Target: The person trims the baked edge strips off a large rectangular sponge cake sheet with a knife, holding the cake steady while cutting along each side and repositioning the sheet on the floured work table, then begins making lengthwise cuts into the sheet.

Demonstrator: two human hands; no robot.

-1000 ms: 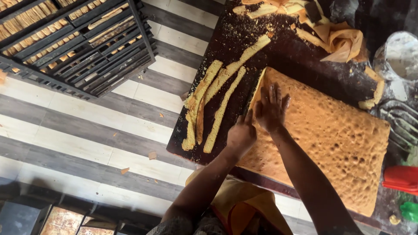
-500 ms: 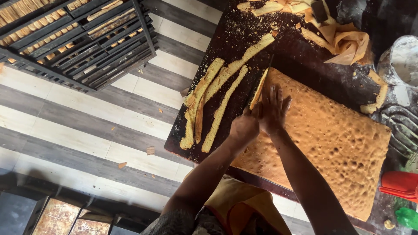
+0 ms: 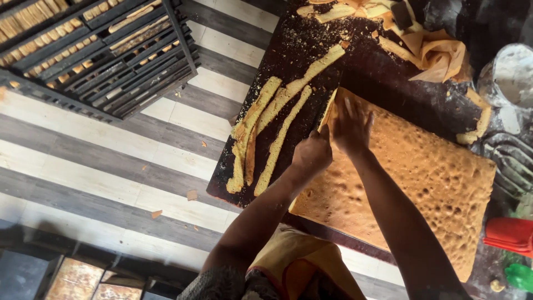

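A large golden sponge slab (image 3: 422,183) with a pitted top lies on a dark, crumb-strewn table (image 3: 361,66). My right hand (image 3: 351,126) rests flat on the slab's near-left corner, fingers spread. Beside it, my left hand (image 3: 312,154) is closed in a fist at the slab's left edge, gripping what looks like a thin knife (image 3: 326,114) that runs along that edge. Three long trimmed strips (image 3: 266,139) of the sponge lie on the table just left of my left hand.
More offcuts and a crumpled tan paper (image 3: 438,55) lie at the table's far end, beside a metal bowl (image 3: 513,72). A black wire rack (image 3: 94,50) with baked pieces stands on the striped floor (image 3: 111,166) to the left. Red (image 3: 511,233) and green (image 3: 519,276) items sit at the right edge.
Both hands have slid a little farther along the slab's left edge, away from my body. The slab and the strips have stayed in place.
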